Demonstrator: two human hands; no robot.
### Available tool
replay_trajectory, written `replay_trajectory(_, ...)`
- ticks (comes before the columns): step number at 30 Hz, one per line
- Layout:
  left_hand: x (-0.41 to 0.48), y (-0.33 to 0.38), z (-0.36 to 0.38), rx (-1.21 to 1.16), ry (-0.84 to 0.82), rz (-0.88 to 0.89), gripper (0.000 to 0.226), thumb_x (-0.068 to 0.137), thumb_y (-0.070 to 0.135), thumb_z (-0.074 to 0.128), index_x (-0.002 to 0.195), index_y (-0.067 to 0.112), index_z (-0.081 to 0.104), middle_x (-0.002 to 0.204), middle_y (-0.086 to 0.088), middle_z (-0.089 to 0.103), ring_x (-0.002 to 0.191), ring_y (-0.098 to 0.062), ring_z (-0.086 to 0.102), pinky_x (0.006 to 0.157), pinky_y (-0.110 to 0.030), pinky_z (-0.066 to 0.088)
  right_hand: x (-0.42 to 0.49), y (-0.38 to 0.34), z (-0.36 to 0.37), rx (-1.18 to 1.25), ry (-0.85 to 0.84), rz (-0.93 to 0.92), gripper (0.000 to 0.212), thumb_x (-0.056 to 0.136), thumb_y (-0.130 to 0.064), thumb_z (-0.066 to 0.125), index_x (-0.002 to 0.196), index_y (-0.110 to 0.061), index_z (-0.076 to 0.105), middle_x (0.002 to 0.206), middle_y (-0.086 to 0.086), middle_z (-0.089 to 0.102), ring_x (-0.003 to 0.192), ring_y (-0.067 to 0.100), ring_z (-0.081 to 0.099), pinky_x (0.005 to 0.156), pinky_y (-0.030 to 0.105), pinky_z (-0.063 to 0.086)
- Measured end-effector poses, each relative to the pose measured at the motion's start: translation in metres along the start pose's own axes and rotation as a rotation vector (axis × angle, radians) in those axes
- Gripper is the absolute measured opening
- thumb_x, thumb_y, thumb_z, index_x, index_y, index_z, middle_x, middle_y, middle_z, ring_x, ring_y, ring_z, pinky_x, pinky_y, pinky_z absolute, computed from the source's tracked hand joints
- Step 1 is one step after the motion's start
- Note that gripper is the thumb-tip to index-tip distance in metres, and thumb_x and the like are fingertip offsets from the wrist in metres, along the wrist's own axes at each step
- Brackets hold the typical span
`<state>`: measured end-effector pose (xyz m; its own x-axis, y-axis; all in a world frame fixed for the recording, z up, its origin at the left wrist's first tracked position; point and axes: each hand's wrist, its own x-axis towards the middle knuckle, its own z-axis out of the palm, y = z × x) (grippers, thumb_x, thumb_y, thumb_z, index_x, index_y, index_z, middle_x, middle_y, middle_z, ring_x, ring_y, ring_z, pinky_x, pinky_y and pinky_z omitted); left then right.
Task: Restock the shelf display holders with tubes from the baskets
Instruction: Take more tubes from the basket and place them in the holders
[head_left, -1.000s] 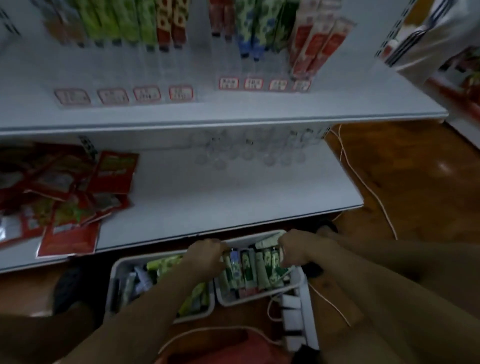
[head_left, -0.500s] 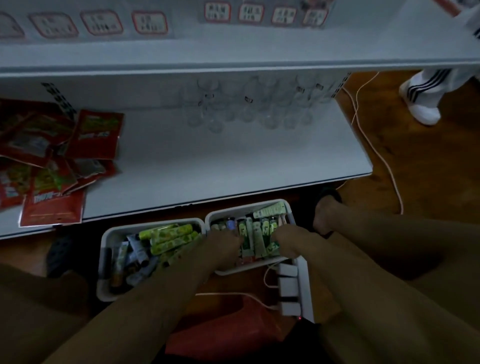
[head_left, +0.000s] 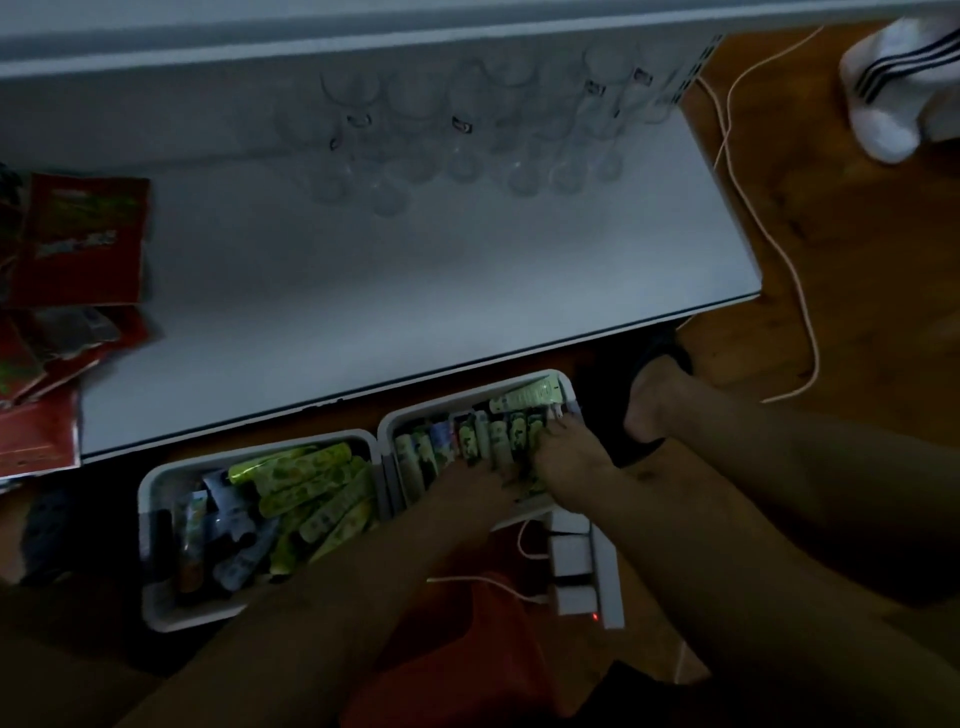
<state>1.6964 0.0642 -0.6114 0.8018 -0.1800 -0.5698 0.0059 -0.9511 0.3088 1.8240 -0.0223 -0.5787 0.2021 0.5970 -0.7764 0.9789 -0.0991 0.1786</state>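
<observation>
Two white baskets sit on the floor under the shelf edge. The left basket (head_left: 156, 597) holds yellow-green tubes (head_left: 311, 483) and some darker ones. The right basket (head_left: 387, 441) holds a row of green-and-white tubes (head_left: 467, 441). Both my hands are inside the right basket, close together. My left hand (head_left: 467, 486) has its fingers curled down among the tubes near the basket's front. My right hand (head_left: 569, 460) grips the tubes at the right end of the row. Clear display holders (head_left: 467, 130), with nothing visible in them, stand at the back of the white shelf (head_left: 415, 270).
Red packets (head_left: 78, 239) lie on the shelf's left side. A white power strip (head_left: 587, 566) with plugs and a pink cable (head_left: 779, 249) lie on the wooden floor at right. My foot in a dark slipper (head_left: 649, 400) is beside the right basket. Another person's white shoe (head_left: 883, 119) is far right.
My view has tilted further down, so the upper shelf has left the frame. Both hands have moved closer together over the tubes in the right basket.
</observation>
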Motion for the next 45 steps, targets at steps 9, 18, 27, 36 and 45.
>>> replay_trajectory(9,0.008,-0.010,0.000,-0.251,-0.002,-0.118,0.039,0.090,0.017,0.054,0.128,0.011,0.051,0.154,-0.018,0.012,0.109,-0.034,0.052,0.078,-0.034,0.047,0.014,0.004,-0.004,0.063,0.042,0.089,0.032,0.098,-0.021,0.039,0.117,-0.011,0.063,0.125,0.013,0.055,0.124,0.032,0.038,0.108,0.043,0.023)
replay_trajectory(18,0.003,-0.020,0.008,-0.730,0.091,-0.339,0.016,0.085,0.014,0.064,0.079,0.019,0.051,0.083,-0.011,0.043,0.072,-0.025,0.042,0.066,-0.029,0.035,0.008,0.008,-0.002,0.242,-0.048,0.111,0.028,0.094,-0.010,0.046,0.118,-0.007,0.059,0.125,0.017,0.059,0.121,0.032,0.049,0.112,0.043,0.019)
replay_trajectory(27,-0.017,-0.056,-0.006,-0.756,0.117,-0.436,0.050,0.091,0.013,0.060,0.135,0.022,0.040,0.105,-0.011,0.053,0.080,-0.024,0.047,0.068,-0.044,0.050,-0.001,0.015,-0.019,0.517,-0.169,0.121,0.016,0.087,-0.023,0.062,0.083,-0.008,0.062,0.095,0.008,0.060,0.095,0.029,0.057,0.072,0.033,0.046)
replay_trajectory(36,-0.023,-0.036,-0.011,-0.056,0.139,-0.351,0.048,0.092,0.023,0.053,0.138,0.017,0.042,0.135,-0.012,0.041,0.125,-0.033,0.034,0.106,-0.049,0.029,-0.011,0.000,-0.030,0.358,-0.236,0.049,0.019,0.098,-0.007,0.043,0.113,-0.008,0.055,0.101,0.010,0.057,0.091,0.026,0.056,0.076,0.033,0.036)
replay_trajectory(45,0.037,-0.009,-0.008,-0.533,0.081,-0.277,0.050,0.084,0.027,0.065,0.130,0.016,0.049,0.132,-0.013,0.049,0.113,-0.030,0.051,0.089,-0.040,0.049,0.009,0.000,-0.005,0.391,-0.418,-0.009,0.045,0.096,-0.014,0.049,0.140,-0.010,0.044,0.125,0.012,0.058,0.085,0.023,0.054,0.067,0.028,0.039)
